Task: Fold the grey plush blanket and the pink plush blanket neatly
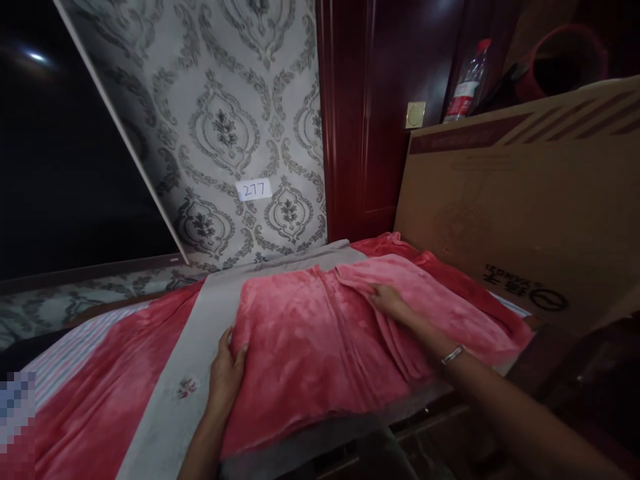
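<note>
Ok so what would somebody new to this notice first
Probably the pink-red cloth in the middle, with the left hand at its left edge and the right hand pinching a fold. Next, the white label reading 277 on the patterned wallpaper behind, and the big cardboard box at right, a red-capped bottle near its top edge.

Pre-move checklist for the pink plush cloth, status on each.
1. Left hand at the left edge of the pink plush cloth: ok. Firmness of its hold: cannot tell.
2. Right hand on a fold, fingers at its edge: ok.
3. Cloth smooth: not ok; creases run through the middle and right.
4. Layers underneath aligned: cannot tell, hidden.
5. Plastic bottle apart from the cloth: ok, up at the cardboard box's top edge.
</note>
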Demonstrator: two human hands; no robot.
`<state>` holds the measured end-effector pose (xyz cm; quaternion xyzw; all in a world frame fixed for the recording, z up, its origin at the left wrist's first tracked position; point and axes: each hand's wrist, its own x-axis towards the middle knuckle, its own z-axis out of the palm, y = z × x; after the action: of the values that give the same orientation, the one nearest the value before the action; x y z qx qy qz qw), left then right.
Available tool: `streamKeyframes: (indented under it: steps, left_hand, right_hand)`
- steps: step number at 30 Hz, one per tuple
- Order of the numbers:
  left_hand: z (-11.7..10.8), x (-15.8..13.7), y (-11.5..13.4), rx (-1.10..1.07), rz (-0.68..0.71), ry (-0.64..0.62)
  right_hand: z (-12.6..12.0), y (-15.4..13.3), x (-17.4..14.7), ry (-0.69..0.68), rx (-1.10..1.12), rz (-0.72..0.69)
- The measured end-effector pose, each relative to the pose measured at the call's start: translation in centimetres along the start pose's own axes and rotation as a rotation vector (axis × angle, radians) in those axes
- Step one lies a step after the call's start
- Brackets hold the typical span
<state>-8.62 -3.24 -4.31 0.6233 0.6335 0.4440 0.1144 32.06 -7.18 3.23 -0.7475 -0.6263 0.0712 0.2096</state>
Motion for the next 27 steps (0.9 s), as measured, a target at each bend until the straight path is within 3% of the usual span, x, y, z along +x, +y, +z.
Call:
streamKeyframes:
  steps: [4,9,12,18,22,27]
  left_hand:
    - [-0.1,0.0,0.0,-0.001,-0.016,-0.004]
    - [0.0,-0.1,0.0,-0.007,0.011,0.033]
    - [-0.1,-0.1,0.3,-0.004,-0.001,0.016]
    - [-0.6,-0.2,1.3,0.031,-0.059,-0.059]
    - [-0.8,-0.3,1.7,0.056,-0.078,-0.081]
    - [-0.7,-0.2,1.5,0.038,-0.08,-0.088]
  right_hand:
    - [-0.6,-0.6,0.8,0.064,-0.034,-0.003]
    - [2.7,-2.1,-0.7,-0.046,-0.153,0.013]
    - [3.4,-2.3,-1.7,-0.076,-0.181,0.007]
    - [3.2,-2.1,-6.7,-0.093,-0.241,-0.107]
    - [3.4,-1.5,-10.4,-0.058,-0.286,-0.102]
    - [3.2,0.1,-11.9,0.048,-0.19,-0.139]
